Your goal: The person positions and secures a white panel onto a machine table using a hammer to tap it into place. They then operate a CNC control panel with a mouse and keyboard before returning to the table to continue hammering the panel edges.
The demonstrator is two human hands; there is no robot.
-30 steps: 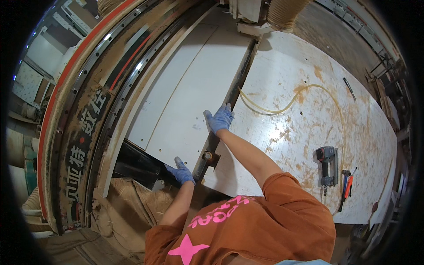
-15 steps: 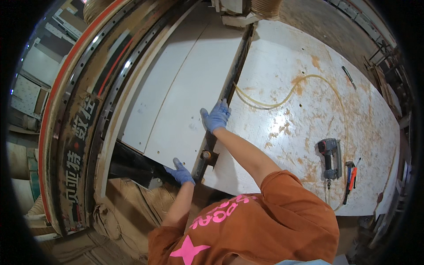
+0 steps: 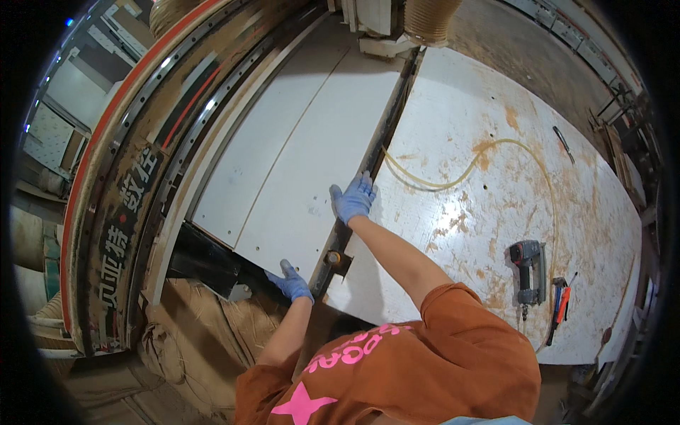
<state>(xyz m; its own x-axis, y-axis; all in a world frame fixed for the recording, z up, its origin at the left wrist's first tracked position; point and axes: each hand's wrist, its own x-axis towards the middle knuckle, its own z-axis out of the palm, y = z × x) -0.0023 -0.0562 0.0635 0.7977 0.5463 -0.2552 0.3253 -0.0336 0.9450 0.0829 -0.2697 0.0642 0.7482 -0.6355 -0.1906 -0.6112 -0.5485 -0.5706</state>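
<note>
A long white panel (image 3: 322,152) lies on the machine bed, beside a narrower white panel (image 3: 248,163) with a thin seam between them. My left hand (image 3: 291,285), in a blue-grey glove, is at the wide panel's near edge, its thumb raised over the top face and its fingers stretched along the edge. Farther along, my right hand (image 3: 352,200), gloved alike, lies across the panel's right edge with fingers extended and thumb apart. That hand rests beside a dark rail (image 3: 379,145) running along the panel. Neither palm can be seen.
A machine gantry (image 3: 142,191) curves along the left. On the white table (image 3: 425,255) at right lie sawdust, a nail gun (image 3: 528,273), a yellowish hose (image 3: 467,170), a red-handled tool (image 3: 564,304) and a pen-like tool (image 3: 564,144). A ribbed duct (image 3: 431,21) hangs beyond.
The whole view has shifted slightly, with the table and tools appearing a little lower. Both hands keep nearly the same places on the panel's edges.
</note>
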